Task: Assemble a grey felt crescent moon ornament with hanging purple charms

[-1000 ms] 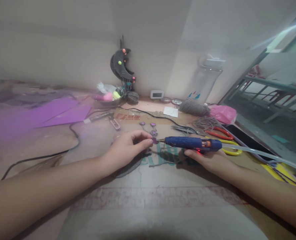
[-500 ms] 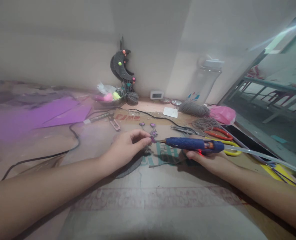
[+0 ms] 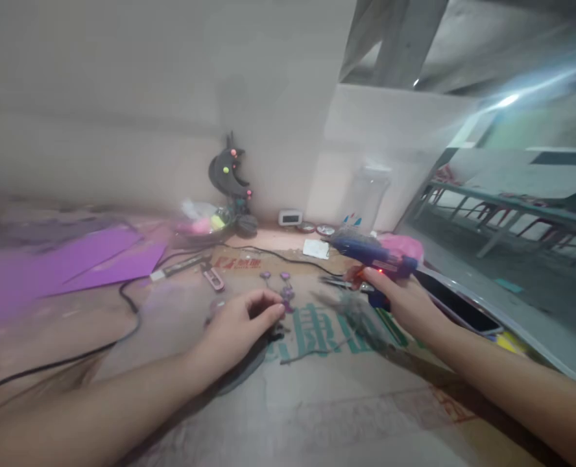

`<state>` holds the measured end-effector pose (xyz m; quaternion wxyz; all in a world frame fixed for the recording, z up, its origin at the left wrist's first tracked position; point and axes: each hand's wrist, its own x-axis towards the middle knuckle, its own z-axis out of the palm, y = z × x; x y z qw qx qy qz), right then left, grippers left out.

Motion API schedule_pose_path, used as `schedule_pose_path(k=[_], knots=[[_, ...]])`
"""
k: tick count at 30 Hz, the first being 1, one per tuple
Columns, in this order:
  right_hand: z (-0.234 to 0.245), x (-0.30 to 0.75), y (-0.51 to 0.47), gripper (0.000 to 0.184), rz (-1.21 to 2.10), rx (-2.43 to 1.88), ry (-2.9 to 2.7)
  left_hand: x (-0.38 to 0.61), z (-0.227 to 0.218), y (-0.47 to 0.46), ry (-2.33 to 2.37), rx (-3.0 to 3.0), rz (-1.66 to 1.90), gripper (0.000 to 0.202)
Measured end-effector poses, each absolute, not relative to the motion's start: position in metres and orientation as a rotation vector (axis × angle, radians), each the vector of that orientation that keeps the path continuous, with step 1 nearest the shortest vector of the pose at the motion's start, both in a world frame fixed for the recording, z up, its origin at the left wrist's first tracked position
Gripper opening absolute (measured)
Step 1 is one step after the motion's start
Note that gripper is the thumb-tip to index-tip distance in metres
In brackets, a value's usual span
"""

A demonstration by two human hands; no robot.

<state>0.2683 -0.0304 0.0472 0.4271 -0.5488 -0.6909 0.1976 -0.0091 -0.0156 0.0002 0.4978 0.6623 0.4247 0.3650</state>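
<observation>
Right hand grips the blue glue gun (lamp lit) near the worktop's far edge; left hand curled, grasp unclear.

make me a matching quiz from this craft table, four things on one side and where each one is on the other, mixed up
Things:
1 glue gun
2 purple sheets
3 black crescent ornament
4 pink bag

Places:
a upright against the back wall
b on the table just behind the gun
c gripped in the right hand
d lying flat at the far left

Pairs: 1-c, 2-d, 3-a, 4-b
</observation>
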Motion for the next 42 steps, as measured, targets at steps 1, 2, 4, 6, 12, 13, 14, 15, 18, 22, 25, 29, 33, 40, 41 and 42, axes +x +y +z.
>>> schedule_pose_path(k=[1,2,4,6,12,13,14,15,18,22,25,29,33,40,41,42], knots=[[0.049,0.272,-0.022,0.039,0.471,-1.434,-1.700,-0.009,-0.001,-0.015,1.048,1.619,0.876,0.023],[0.051,0.276,-0.013,0.040,0.442,-1.512,-1.679,-0.009,-0.002,-0.014,1.064,1.646,0.868,0.024],[0.053,0.284,0.008,0.040,0.320,-1.651,-1.725,-0.010,-0.004,-0.012,1.103,1.697,0.858,0.026],[0.054,0.291,0.029,0.041,0.268,-1.716,-1.720,-0.010,-0.004,-0.011,1.099,1.720,0.861,0.027],[0.042,0.297,0.072,0.031,0.222,-1.803,-1.735,-0.009,-0.006,-0.010,1.111,1.729,0.883,0.029],[0.040,0.298,0.074,0.031,0.221,-1.820,-1.749,-0.009,-0.007,-0.009,1.119,1.729,0.882,0.029],[0.037,0.298,0.076,0.032,0.213,-1.833,-1.763,-0.009,-0.007,-0.008,1.121,1.730,0.880,0.029],[0.036,0.299,0.076,0.032,0.201,-1.846,-1.779,-0.009,-0.007,-0.008,1.120,1.734,0.881,0.029],[0.037,0.303,0.071,0.035,0.131,-1.861,-1.842,-0.009,-0.006,-0.009,1.102,1.740,0.883,0.029],[0.047,0.311,0.055,0.036,0.007,-1.868,-1.973,-0.010,-0.003,-0.011,1.077,1.727,0.897,0.028],[0.054,0.317,0.037,0.031,-0.103,-1.886,-2.069,-0.010,-0.002,-0.011,1.056,1.692,0.906,0.027],[0.060,0.308,0.004,0.024,-0.263,-1.876,-2.141,-0.009,-0.001,-0.012,1.005,1.603,0.953,0.027],[0.064,0.270,-0.036,0.021,-0.154,-1.555,-2.370,-0.009,0.004,-0.015,0.972,1.547,0.994,0.026],[0.045,0.206,-0.068,0.022,0.301,-1.191,-2.669,-0.009,0.004,-0.015,0.928,1.558,0.999,0.023],[0.039,0.202,-0.066,0.017,0.322,-1.171,-2.672,-0.009,0.003,-0.015,0.926,1.565,0.999,0.023],[0.033,0.200,-0.064,0.011,0.324,-1.170,-2.666,-0.009,0.003,-0.014,0.925,1.574,0.998,0.022]])
